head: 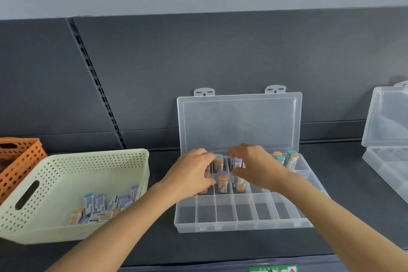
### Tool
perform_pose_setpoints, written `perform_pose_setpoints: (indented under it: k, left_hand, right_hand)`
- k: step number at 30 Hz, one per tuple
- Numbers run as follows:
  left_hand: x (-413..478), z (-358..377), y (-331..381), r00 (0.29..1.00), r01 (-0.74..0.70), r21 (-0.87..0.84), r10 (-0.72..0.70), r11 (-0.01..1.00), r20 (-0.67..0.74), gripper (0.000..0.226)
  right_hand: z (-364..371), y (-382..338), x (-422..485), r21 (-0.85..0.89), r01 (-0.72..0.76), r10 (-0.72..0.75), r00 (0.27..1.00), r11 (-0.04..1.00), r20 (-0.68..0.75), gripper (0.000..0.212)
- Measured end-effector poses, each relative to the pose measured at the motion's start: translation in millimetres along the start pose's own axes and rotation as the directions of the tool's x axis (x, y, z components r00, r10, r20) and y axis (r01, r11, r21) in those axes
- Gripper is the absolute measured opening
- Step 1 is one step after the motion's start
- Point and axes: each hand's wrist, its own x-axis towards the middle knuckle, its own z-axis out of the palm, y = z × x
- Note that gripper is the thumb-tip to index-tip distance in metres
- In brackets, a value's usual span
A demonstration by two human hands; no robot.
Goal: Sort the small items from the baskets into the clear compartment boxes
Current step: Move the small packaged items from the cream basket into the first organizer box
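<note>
Item 1 — clear compartment box (242,214): we found it lying open on the dark shelf (154,249), its lid (239,121) raised upright against the grey back panel (220,55). Small capped tubes (221,183) stood upright in its back and middle rows, their caps orange, teal or purple, with a further cluster at the back right.

Item 2, left hand (194,172): we noted it over the back-left compartments, fingers curled downward, just beside a teal-capped tube (219,157). We could not tell whether it gripped anything.

Item 3, right hand (258,168): it hung over the middle of the back rows, fingers and thumb curled round a purple-capped tube (237,162) that stood in a back compartment.

Item 4, cream perforated basket (88,161): we logged it just left of the box, with a heap of loose tubes (103,205) lying in its near right corner.

Item 5, orange perforated basket (19,161): far left, behind the cream one and partly cut off by the frame.

Item 6, second clear box (388,117): at the right edge, lid raised, well apart from the first.

Item 7 — green label (273,268): on the shelf's front edge; its print was too small for us to read
</note>
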Motion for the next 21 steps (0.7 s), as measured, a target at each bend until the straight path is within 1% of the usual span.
perform_pose_setpoints:
  k: [2,5,8,13,17,21]
  left_hand:
    - [-8,-12,-7,0.999,0.01,0.003,-0.01,1.0,-0.034,0.047]
    - [-23,-29,-22,0.996,0.048,0.003,-0.048,0.999,-0.073,0.049]
    - [-44,-45,-43,0.991,0.086,0.007,-0.085,0.996,-0.104,0.049]
    - [-86,-66,-87,0.975,0.189,0.026,-0.184,0.982,-0.126,0.053]
    - [-119,-82,-124,0.964,0.258,0.099,-0.248,0.961,-0.099,0.052]
    - [-147,-92,-159,0.944,0.322,0.195,-0.329,0.927,0.007,0.053]
  right_hand:
    - [-3,-12,5,0.028,0.022,-0.021,0.999,0.999,-0.035,0.033]
    - [-3,-36,12,0.061,0.082,-0.079,0.996,0.995,-0.049,0.032]
    - [3,-62,19,0.096,0.128,-0.125,0.992,0.987,-0.032,0.033]
    - [15,-106,33,0.117,0.184,-0.186,0.982,0.976,0.011,0.037]
    - [28,-141,45,0.093,0.272,-0.276,0.961,0.958,0.025,0.038]
    - [48,-173,61,0.014,0.326,-0.326,0.943,0.945,0.063,0.04]
